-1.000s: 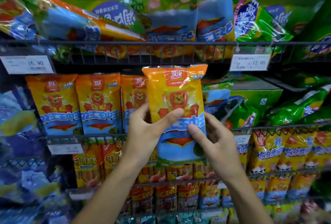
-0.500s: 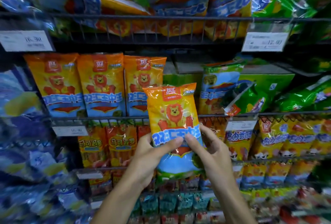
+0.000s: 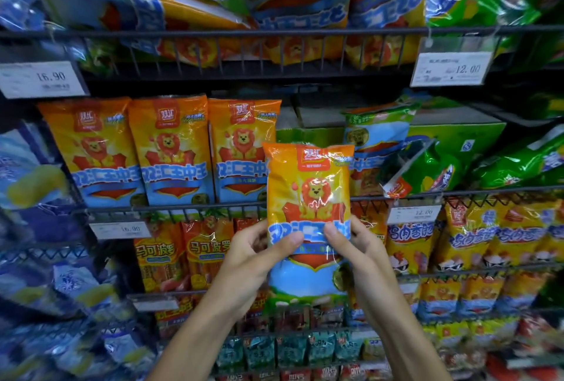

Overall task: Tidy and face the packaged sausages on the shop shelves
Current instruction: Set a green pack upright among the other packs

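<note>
Left hand (image 3: 250, 261): clamped on lower left edge of held pack, thumb across the blue lettering band, fingers hidden behind.

Right hand (image 3: 357, 246): clamped on lower right edge of same pack, thumb on front face, thumb tips nearly meeting at centre.

Held pack (image 3: 308, 213): glossy orange-and-blue plastic sausage bag with lion picture; upright, face outward, in front of the wire shelf rail (image 3: 183, 208), clear of it, just right of the standing row.

Change: pack a second ago higher, up against the middle shelf and overlapping the third bag of the row; now lower and drawn toward the body, grip shifted to both thumbs close together. Meaning, as judgement: bag pulled off the shelf for straightening, not yet faced; slot still to be filled.

Standing row (image 3: 171, 152): three matching orange lion bags, upright, faces forward, touching side by side, left of held pack.

Gap behind held pack: green cardboard box (image 3: 454, 136) at back, slumped blue-and-green bag (image 3: 378, 142) just right of held pack, tilted.

Above row: large blue-and-orange bags (image 3: 299, 5) lying askew on upper shelf; white price tag (image 3: 451, 68) at right reading 12.00, another (image 3: 42, 78) at left reading 16.90.

Below rail: orange stick-sausage packs (image 3: 183, 255), yellow packs (image 3: 476, 237) well to the right.
</note>
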